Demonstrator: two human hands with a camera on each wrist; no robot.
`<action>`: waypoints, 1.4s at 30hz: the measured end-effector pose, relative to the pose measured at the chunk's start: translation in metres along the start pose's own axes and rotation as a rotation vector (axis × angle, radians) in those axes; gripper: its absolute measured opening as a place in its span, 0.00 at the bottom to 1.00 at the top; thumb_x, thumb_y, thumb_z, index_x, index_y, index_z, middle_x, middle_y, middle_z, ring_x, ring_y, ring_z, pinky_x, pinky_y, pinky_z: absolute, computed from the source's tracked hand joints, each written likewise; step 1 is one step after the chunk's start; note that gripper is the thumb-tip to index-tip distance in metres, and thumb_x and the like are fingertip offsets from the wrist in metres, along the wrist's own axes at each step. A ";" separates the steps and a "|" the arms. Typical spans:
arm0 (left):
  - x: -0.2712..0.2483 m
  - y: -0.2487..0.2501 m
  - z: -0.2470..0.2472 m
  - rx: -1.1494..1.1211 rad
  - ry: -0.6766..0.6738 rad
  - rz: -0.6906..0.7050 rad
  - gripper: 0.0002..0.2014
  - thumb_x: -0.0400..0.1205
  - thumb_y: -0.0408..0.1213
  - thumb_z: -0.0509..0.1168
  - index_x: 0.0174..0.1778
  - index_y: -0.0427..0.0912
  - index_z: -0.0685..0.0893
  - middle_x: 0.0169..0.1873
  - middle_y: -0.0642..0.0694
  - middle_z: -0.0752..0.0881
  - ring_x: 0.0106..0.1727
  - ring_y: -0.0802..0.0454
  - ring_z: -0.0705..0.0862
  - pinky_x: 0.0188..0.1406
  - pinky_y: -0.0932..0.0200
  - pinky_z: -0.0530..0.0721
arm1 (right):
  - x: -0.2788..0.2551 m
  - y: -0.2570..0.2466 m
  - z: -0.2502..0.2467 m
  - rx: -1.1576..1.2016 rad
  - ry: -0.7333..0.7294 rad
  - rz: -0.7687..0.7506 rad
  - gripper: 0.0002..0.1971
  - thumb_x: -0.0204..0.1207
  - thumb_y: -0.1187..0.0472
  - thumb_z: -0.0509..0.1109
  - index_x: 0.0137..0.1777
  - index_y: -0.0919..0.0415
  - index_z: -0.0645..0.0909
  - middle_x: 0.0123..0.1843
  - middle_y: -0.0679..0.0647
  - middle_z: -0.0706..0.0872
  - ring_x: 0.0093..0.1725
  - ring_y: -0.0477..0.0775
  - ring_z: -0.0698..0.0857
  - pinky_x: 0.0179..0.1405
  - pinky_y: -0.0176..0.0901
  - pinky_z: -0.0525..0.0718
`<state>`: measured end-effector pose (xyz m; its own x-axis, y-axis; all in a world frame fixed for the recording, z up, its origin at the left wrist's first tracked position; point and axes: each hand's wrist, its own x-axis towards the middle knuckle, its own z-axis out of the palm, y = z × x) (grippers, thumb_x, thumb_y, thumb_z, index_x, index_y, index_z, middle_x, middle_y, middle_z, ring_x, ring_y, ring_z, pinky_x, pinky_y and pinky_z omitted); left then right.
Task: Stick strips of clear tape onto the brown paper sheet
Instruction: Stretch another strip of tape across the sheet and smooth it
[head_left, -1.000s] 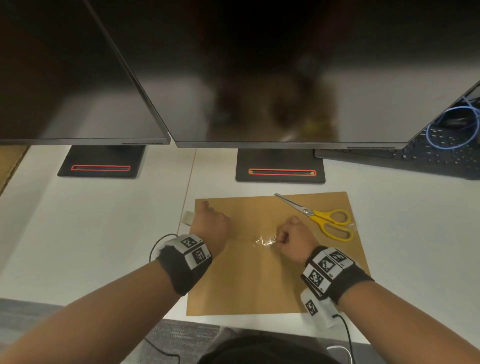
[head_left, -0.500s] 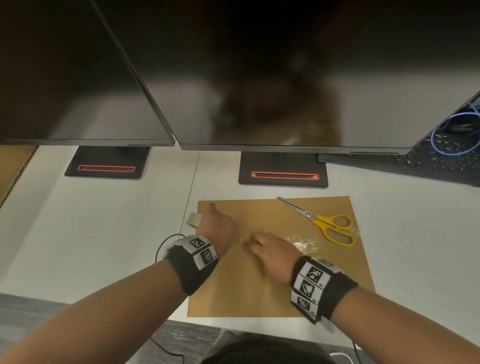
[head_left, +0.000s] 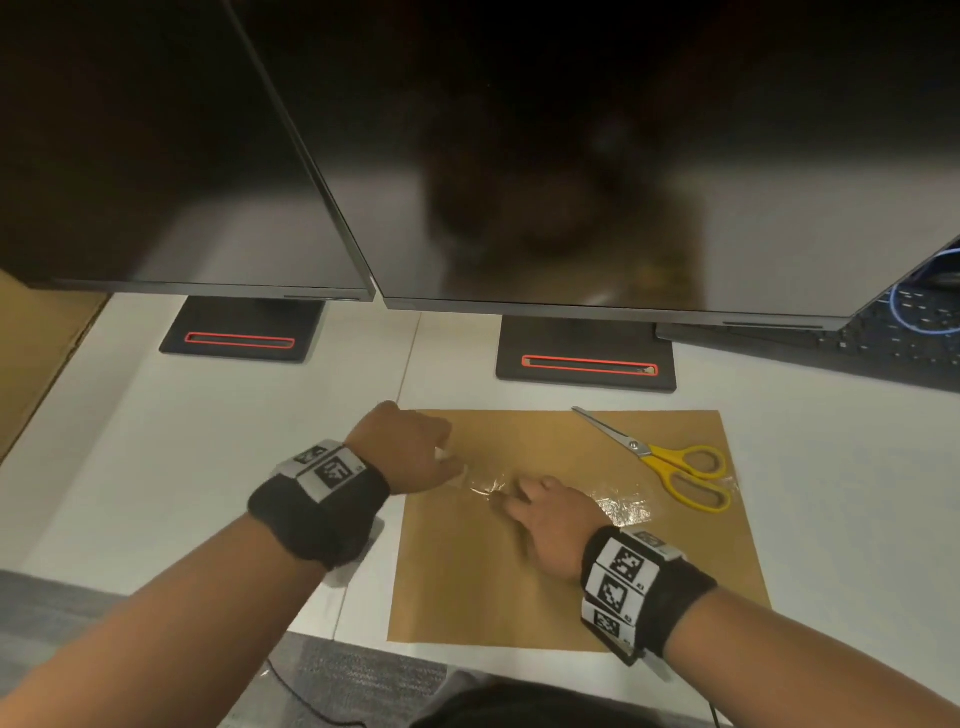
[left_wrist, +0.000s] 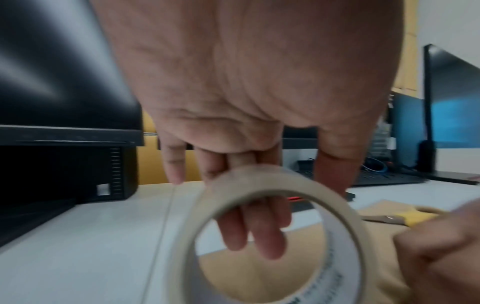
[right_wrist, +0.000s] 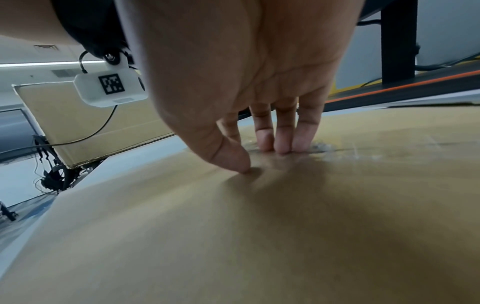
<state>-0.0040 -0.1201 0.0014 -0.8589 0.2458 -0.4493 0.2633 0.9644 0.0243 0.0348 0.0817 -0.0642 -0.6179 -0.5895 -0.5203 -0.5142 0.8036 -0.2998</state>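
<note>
A brown paper sheet (head_left: 545, 587) lies flat on the white desk in front of me. A crinkled strip of clear tape (head_left: 618, 501) runs across its middle. My right hand (head_left: 540, 512) lies on the strip with straight fingers (right_wrist: 283, 142) pressing it onto the sheet (right_wrist: 259, 236). My left hand (head_left: 410, 452) is at the sheet's left edge and grips the tape roll (left_wrist: 272, 236), two fingers (left_wrist: 249, 232) hooked through its core. The roll itself is hidden under the hand in the head view.
Yellow-handled scissors (head_left: 675, 467) lie on the sheet's far right corner. Two dark monitors hang over the desk on black stands (head_left: 587, 358) just behind the sheet. A laptop keyboard (head_left: 893, 343) sits at the far right. A cardboard box (right_wrist: 85, 121) stands to the left.
My right hand has let go of the tape end, flattened, and slid left along the strip. My left hand has moved right, closer to the strip, still holding the roll.
</note>
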 end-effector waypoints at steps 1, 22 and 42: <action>0.000 -0.010 -0.001 -0.065 -0.016 -0.004 0.17 0.80 0.60 0.57 0.45 0.51 0.80 0.37 0.51 0.84 0.49 0.49 0.82 0.61 0.55 0.73 | 0.001 0.000 0.000 0.002 -0.010 0.007 0.35 0.74 0.69 0.60 0.80 0.48 0.54 0.80 0.57 0.59 0.76 0.62 0.62 0.73 0.54 0.69; 0.004 -0.035 0.015 0.144 0.045 0.070 0.17 0.79 0.60 0.55 0.34 0.52 0.76 0.26 0.53 0.75 0.34 0.52 0.74 0.54 0.55 0.64 | 0.013 -0.013 0.001 -0.060 0.003 0.032 0.38 0.72 0.69 0.59 0.80 0.48 0.50 0.76 0.61 0.63 0.75 0.63 0.62 0.74 0.56 0.64; -0.006 -0.062 0.034 -0.296 0.162 0.047 0.17 0.78 0.65 0.59 0.35 0.56 0.75 0.29 0.57 0.76 0.37 0.51 0.74 0.52 0.55 0.72 | 0.039 -0.033 -0.009 -0.099 -0.108 0.000 0.50 0.67 0.69 0.65 0.80 0.40 0.38 0.79 0.58 0.56 0.76 0.63 0.60 0.70 0.56 0.72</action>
<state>-0.0002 -0.1846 -0.0275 -0.9135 0.2806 -0.2948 0.1861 0.9322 0.3104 0.0225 0.0319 -0.0677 -0.5532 -0.5726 -0.6050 -0.5736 0.7885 -0.2218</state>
